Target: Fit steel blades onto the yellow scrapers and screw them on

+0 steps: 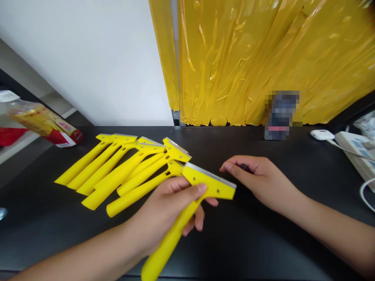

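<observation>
A yellow scraper (172,235) with a metal blade edge is gripped in my left hand (166,203), thumb on its head just below two small holes. Its handle slants down toward the front edge of the table. My right hand (260,173) is closed, right of the scraper's head and apart from it. Part of a small dark object (245,168) shows between its fingers, too hidden to name. Several more yellow scrapers (113,177) lie overlapping on the table, left of and beyond my left hand, blades facing away.
The black table (293,249) meets a white panel (117,58) and yellow plastic sheeting (222,70) at the back. A bottle (43,121) leans at the left. A blurred-out dark item (279,117) stands at the back right, near a white earbud case (322,135) and power strip (354,150).
</observation>
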Available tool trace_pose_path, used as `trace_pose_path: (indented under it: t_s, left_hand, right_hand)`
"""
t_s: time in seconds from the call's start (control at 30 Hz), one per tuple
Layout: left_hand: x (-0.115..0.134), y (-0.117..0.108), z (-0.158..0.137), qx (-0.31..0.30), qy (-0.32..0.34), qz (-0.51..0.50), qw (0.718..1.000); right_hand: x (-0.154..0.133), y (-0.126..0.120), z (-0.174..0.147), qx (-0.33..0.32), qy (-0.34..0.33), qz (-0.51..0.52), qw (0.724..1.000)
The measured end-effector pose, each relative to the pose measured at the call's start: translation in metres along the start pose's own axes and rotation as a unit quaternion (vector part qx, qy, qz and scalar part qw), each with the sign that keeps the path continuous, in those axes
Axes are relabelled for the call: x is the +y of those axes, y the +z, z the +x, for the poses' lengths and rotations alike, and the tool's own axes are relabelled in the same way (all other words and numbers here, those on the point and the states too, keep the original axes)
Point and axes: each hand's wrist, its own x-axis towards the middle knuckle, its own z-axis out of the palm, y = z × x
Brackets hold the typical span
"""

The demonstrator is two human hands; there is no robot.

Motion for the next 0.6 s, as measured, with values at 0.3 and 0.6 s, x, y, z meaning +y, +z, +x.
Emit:
trace_pose_path:
  t_s: [0.3,0.6]
  left_hand:
    - [0.023,-0.011,0.004,0.124,0.112,-0.048,0.985]
    - [0.010,-0.007,0.005,0.105,0.105,-0.012,0.989]
  right_hand:
    - [0.019,0.029,-0.006,-0.111,-0.190,-0.220,0.950]
    - [0.021,0.030,-0.004,-0.121,-0.208,-0.248,0.938]
